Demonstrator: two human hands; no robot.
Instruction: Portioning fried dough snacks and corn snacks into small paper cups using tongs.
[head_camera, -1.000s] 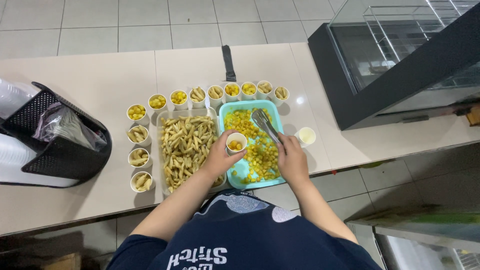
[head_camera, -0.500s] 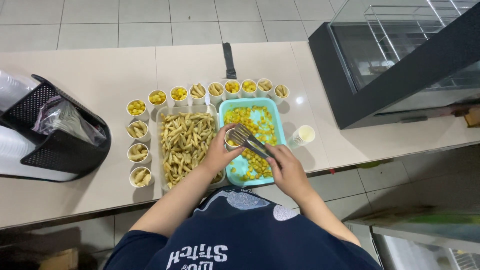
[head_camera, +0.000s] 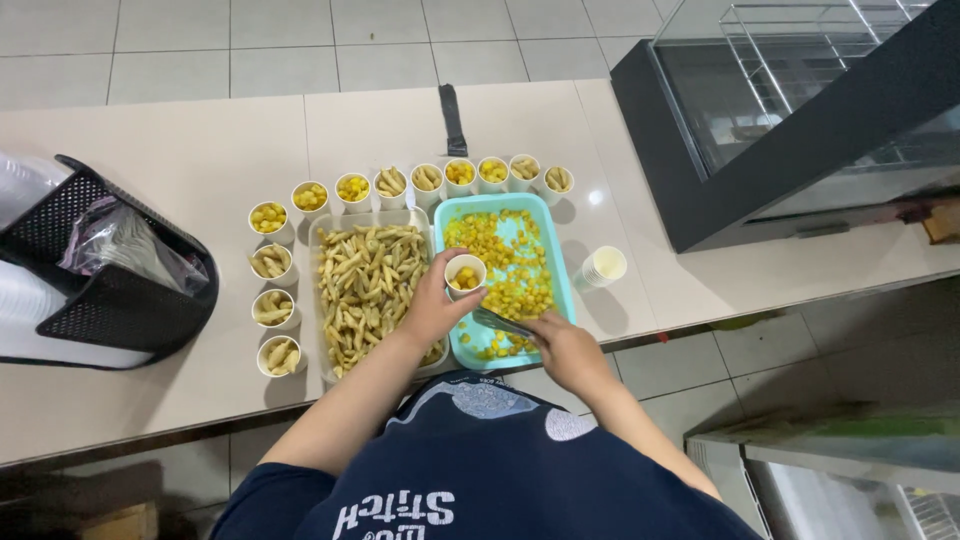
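A black mesh basket (head_camera: 120, 300) sits at the far left of the pale bench (head_camera: 180, 130), with bare surface between it and the food; four filled paper cups (head_camera: 272, 285) stand in a column down the left side of a clear tray of pale fried sticks (head_camera: 365, 285), and eight more cups (head_camera: 430, 180) run in a row along the far edge of both trays; the left hand (head_camera: 430, 310) hovers over the seam between the trays, its fingers wrapped round a small cup of yellow balls (head_camera: 465, 275); the teal tray of yellow balls (head_camera: 555, 255) lies touching the clear one, its near end at the bench edge; the right hand (head_camera: 565, 350) grips metal tongs (head_camera: 500, 322) low in that tray; one empty cup (head_camera: 605, 266) stands just beside its right rim; a black glass display case (head_camera: 700, 200) closes off the right end.
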